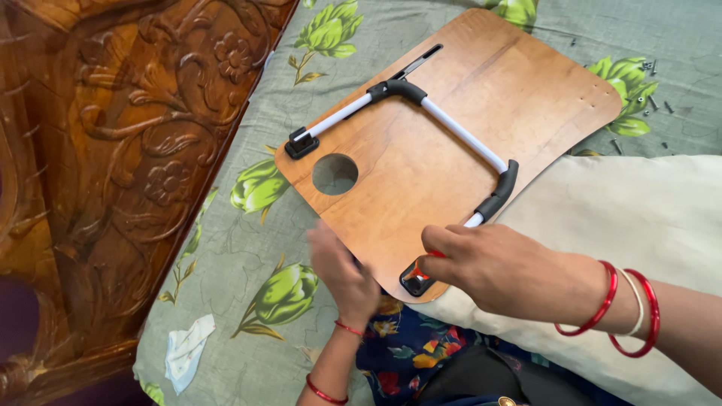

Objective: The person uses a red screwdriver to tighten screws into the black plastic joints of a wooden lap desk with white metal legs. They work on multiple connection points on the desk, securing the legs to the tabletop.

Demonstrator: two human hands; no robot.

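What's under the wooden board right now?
The wooden board lies across a green floral bedsheet and a cream pillow. Whatever lies beneath its middle is covered.

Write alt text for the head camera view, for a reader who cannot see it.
A person's right hand presses a red-handled tool into a black leg bracket on an upturned wooden lap table lying on a floral bedsheet. The left hand, blurred, touches the board's near edge. Loose screws lie beyond it.

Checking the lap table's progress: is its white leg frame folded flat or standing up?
Folded flat: the white leg frame lies against the wooden board along its whole length.
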